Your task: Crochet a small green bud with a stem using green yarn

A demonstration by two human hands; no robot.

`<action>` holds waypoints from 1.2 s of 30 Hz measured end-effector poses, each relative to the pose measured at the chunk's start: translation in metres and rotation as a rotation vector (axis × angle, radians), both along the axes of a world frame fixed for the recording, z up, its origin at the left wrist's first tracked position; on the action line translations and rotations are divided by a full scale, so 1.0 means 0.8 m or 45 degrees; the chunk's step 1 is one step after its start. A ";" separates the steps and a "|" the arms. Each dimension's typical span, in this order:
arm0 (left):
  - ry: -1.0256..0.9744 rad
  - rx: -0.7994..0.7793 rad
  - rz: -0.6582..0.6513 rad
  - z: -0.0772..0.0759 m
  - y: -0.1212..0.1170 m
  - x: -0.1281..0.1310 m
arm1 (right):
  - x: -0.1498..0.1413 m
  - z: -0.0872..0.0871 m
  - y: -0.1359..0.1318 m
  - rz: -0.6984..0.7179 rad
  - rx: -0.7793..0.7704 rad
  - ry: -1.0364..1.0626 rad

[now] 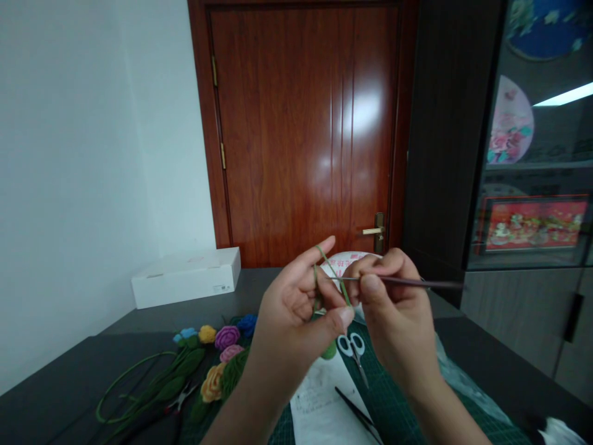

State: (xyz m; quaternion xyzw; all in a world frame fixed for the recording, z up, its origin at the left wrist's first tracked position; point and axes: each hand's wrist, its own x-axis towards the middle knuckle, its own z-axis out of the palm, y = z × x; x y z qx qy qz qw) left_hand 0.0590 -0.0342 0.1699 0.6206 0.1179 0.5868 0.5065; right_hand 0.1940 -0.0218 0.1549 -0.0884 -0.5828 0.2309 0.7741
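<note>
Green yarn (330, 261) runs over the raised index finger of my left hand (296, 303) and down to its thumb and middle finger, which pinch it. My right hand (398, 321) is closed around a crochet hook (417, 282) with a dark handle, held level. Its thin metal shaft points left and crosses the yarn near my left fingers. Whether the hook's tip has caught the yarn I cannot tell. Both hands are raised above the table, close together. Below them lie white-handled scissors (356, 357) and a sheet of paper (319, 395) with writing.
Several crocheted flowers (227, 337) with green stems lie at the left, near pliers (180, 400). Black tweezers (357, 413) rest on the paper, over a green cutting mat (403, 395). A white box (185, 278) stands against the wall. Clear plastic (477, 386) lies at the right.
</note>
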 end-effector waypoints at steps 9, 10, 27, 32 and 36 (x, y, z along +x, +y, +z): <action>-0.001 -0.328 -0.528 0.005 0.001 -0.005 | 0.007 -0.012 -0.001 -0.546 0.517 -0.061; -0.018 -0.353 -0.579 0.007 0.003 -0.009 | 0.004 -0.008 -0.001 -0.406 0.416 0.066; 0.041 -0.028 0.019 0.009 0.004 -0.003 | -0.005 0.006 0.010 0.560 -0.483 0.153; -0.088 -0.109 0.192 0.008 -0.001 0.006 | -0.007 0.004 0.008 0.574 -0.515 0.181; -0.122 -0.116 0.255 0.008 -0.004 0.009 | -0.011 0.005 0.005 0.618 -0.516 0.182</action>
